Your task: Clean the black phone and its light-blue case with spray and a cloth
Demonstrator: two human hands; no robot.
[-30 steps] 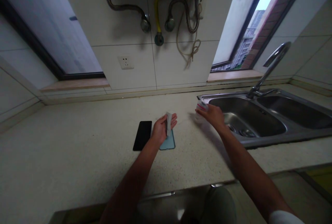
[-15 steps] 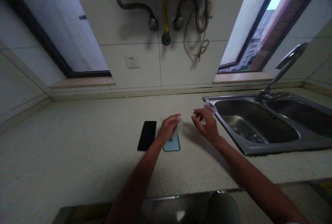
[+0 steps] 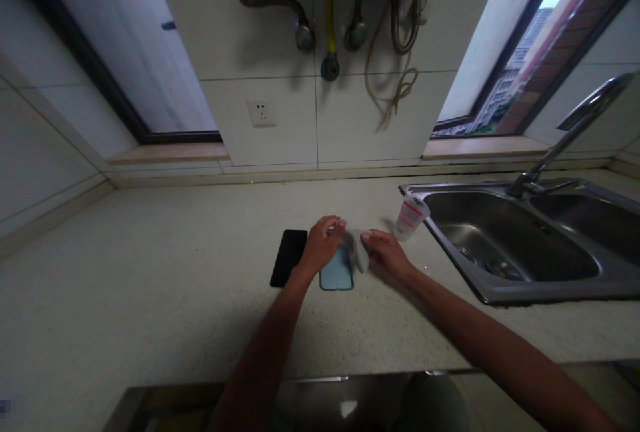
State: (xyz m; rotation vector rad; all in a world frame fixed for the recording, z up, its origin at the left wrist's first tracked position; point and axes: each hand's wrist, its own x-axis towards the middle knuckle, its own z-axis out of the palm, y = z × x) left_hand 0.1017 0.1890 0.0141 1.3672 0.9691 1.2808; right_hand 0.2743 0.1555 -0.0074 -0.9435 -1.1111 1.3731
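My left hand [image 3: 323, 245] and my right hand [image 3: 385, 252] both pinch a small white cloth [image 3: 357, 249], which is stretched between them just above the worktop. Under the cloth and the left hand lies a light blue phone case [image 3: 337, 275], flat on the counter. A black phone [image 3: 289, 257] lies face up just left of the case. A small white bottle with a red label [image 3: 409, 217] stands to the right of my right hand, near the sink's corner.
A speckled stone worktop [image 3: 150, 272] runs wall to wall. A steel double sink [image 3: 505, 245] with a tall tap [image 3: 570, 132] fills the right side. Hoses [image 3: 330, 12] and a wall socket [image 3: 261, 113] are on the tiled wall behind.
My right hand left the white bottle by the sink and came left to the cloth. The left hand lowered the cloth towards the blue case; now both hands hold it.
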